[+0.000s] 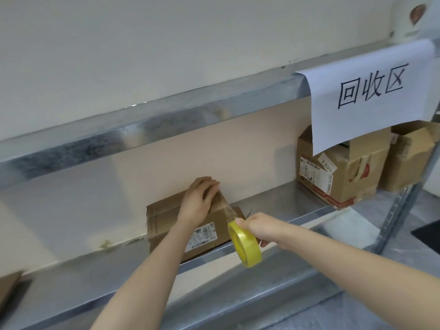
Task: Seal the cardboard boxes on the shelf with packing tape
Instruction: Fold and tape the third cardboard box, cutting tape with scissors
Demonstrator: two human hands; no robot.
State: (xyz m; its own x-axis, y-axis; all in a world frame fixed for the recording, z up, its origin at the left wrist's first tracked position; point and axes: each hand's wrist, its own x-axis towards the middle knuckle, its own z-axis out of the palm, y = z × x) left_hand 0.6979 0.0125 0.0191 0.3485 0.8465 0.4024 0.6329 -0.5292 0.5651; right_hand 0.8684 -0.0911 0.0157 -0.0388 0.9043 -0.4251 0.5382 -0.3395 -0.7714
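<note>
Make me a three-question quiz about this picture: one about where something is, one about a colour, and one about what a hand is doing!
1. Where does the paper sign hang?
A. From the upper shelf edge, on the right
B. On the floor
C. On the left wall

2. What colour is the tape roll?
A. Red
B. Yellow
C. Blue

3. What is the left hand doing?
A. Holding scissors
B. Hanging at the side
C. Resting on top of the box

Answers:
1 A, the sign drapes over that metal edge.
2 B, the roll the right hand grips is yellow.
3 C, its fingers lie on the box top.
</note>
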